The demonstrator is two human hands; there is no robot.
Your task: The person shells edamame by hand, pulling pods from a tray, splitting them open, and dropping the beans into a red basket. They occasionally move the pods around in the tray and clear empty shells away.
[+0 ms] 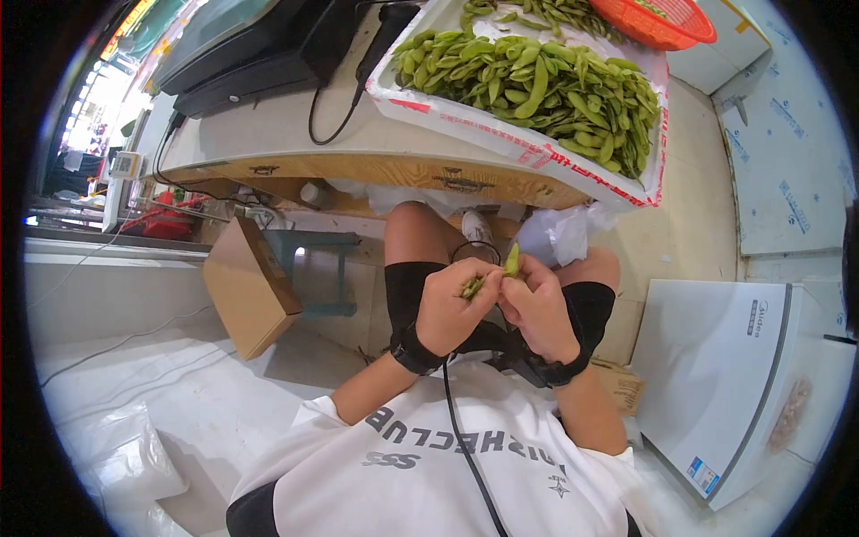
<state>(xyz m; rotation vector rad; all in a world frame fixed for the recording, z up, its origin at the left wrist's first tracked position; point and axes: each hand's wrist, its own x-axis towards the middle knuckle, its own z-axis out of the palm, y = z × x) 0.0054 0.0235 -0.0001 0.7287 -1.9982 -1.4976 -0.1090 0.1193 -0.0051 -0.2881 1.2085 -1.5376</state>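
Observation:
My left hand [452,302] is closed, with a few green edamame pods [472,286] tucked in its curled fingers. My right hand [540,311] pinches a single bright green edamame pod [512,260], which stands upright between both hands. The thumbs and fingertips of the two hands meet at the lower end of this pod and hide it. Both hands are above my lap, and each wrist wears a black band. Beyond them, a white foam box [501,134] on the table holds a big heap of edamame pods [537,85].
An orange-red basket [658,22] rests at the box's far right corner. A black machine [255,63] with a cable stands on the table [242,143]. A cardboard box [246,286] and a teal stool [318,268] are at left, a white Midea appliance [707,358] at right.

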